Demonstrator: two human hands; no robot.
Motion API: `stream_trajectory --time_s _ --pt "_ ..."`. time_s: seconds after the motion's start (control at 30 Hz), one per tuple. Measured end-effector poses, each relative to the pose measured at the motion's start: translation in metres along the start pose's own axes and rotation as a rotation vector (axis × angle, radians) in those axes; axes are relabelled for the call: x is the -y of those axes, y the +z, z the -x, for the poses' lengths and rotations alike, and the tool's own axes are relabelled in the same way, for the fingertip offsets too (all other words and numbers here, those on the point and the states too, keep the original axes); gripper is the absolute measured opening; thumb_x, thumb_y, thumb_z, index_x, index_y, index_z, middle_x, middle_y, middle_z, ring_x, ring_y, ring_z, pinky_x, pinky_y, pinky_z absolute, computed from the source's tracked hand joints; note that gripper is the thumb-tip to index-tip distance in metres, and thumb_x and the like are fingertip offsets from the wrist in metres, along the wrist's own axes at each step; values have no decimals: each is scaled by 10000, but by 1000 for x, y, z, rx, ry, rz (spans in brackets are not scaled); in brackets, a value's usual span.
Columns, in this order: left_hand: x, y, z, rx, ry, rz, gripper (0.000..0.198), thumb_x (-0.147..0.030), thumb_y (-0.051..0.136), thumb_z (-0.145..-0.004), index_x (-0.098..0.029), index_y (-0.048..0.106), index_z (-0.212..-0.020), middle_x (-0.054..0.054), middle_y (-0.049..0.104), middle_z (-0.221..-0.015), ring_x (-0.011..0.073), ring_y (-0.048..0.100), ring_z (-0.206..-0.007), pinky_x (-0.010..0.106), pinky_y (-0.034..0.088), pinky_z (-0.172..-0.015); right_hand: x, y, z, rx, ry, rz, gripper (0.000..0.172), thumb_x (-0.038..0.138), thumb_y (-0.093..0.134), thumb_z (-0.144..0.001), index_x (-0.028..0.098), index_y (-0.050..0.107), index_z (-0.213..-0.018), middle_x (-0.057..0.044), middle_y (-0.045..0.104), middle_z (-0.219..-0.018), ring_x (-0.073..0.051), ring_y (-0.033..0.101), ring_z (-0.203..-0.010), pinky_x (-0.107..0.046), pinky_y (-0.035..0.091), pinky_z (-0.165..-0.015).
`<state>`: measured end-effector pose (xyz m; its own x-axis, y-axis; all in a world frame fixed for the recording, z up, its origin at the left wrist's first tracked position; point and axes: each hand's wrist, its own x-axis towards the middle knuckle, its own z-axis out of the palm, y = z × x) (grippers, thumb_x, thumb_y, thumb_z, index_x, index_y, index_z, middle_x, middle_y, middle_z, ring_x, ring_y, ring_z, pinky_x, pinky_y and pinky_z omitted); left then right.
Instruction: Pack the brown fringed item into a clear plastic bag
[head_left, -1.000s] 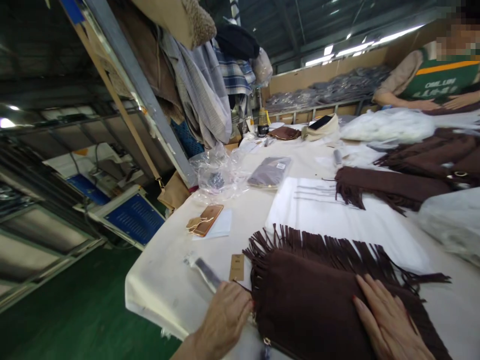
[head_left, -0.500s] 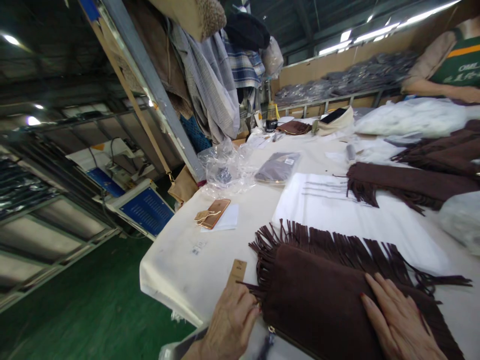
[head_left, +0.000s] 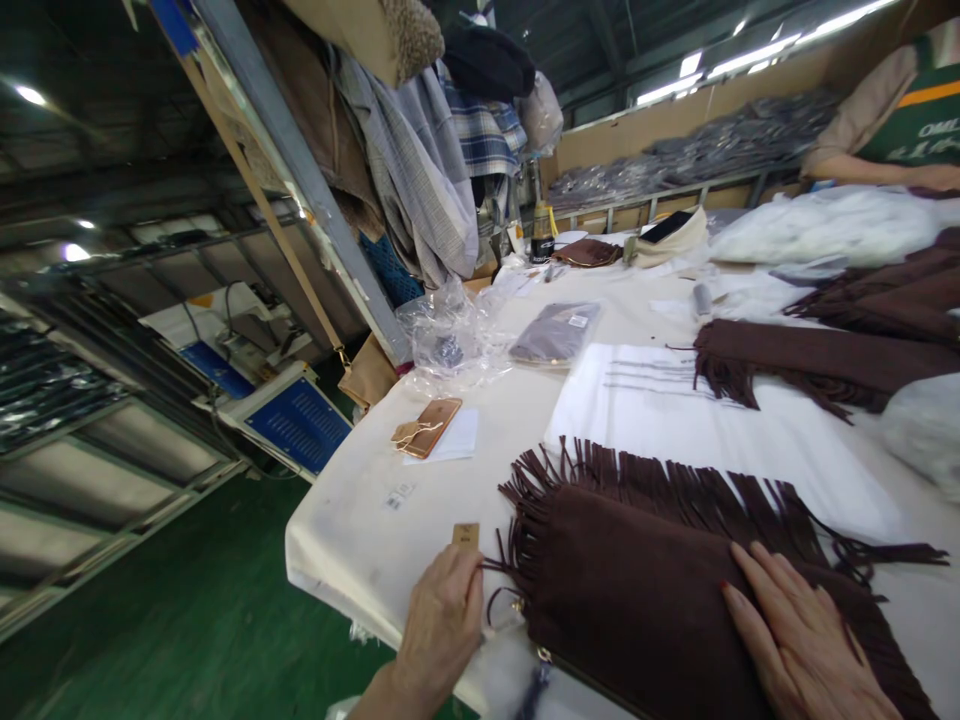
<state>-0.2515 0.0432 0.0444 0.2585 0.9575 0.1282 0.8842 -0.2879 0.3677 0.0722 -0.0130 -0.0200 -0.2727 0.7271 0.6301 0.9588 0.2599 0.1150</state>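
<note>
suede bag (head_left: 645, 590): brown, fringed, lying flat at the near edge of the table (head_left: 352, 530), fringe toward the far side.
right hand (head_left: 806, 635): open, fingers spread, palm pressed flat on the bag's right part.
left hand (head_left: 442, 625): fingers curled around a small tan tag (head_left: 466, 535) just left of the bag; grip partly hidden.
white sheet (head_left: 712, 440): just beyond the fringe.
phone (head_left: 430, 427): copper-coloured, on white paper, left of the sheet.
second fringed bag (head_left: 810, 365): farther right, well apart.
</note>
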Motion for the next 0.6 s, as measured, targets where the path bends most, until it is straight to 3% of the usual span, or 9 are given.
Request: stream_trajectory --time_s 0.13,0.23,0.37,0.6 --pt "-9 11 10 -48 197 67 186 -209 364 -891 -198 549 -902 53 619 -835 210 574 -793 355 463 -713 0 -1 -1 -3 -14 11 417 -37 274 -785 34 657 -932 -297 549 -1192 -427 248 -1313 -640 427 -868" --pt "-14 16 11 -3 138 146 146 -209 414 -870 -199 546 -933 53 620 -857 208 577 -812 343 460 -722 1 -2 -2 -10 -29 18 402 -43 281 -784 30 650 -924 -306 551 -1177 -449 247 -1304 -640 454 -816" --pt "-14 8 1 76 24 261 144 -126 418 -792 -196 543 -803 35 581 -794 184 564 -783 316 447 -714 1 -3 -3 -28 -40 9 378 -31 288 -798 31 637 -930 -308 549 -1171 -462 250 -1298 -649 461 -793" --pt "-17 8 -8 128 138 308 228 -53 384 -688 -196 557 -726 35 541 -837 174 531 -842 315 429 -752 3 -5 -6 -27 -28 33 389 -46 281 -787 34 636 -923 -300 550 -1174 -450 252 -1302 -639 444 -835"
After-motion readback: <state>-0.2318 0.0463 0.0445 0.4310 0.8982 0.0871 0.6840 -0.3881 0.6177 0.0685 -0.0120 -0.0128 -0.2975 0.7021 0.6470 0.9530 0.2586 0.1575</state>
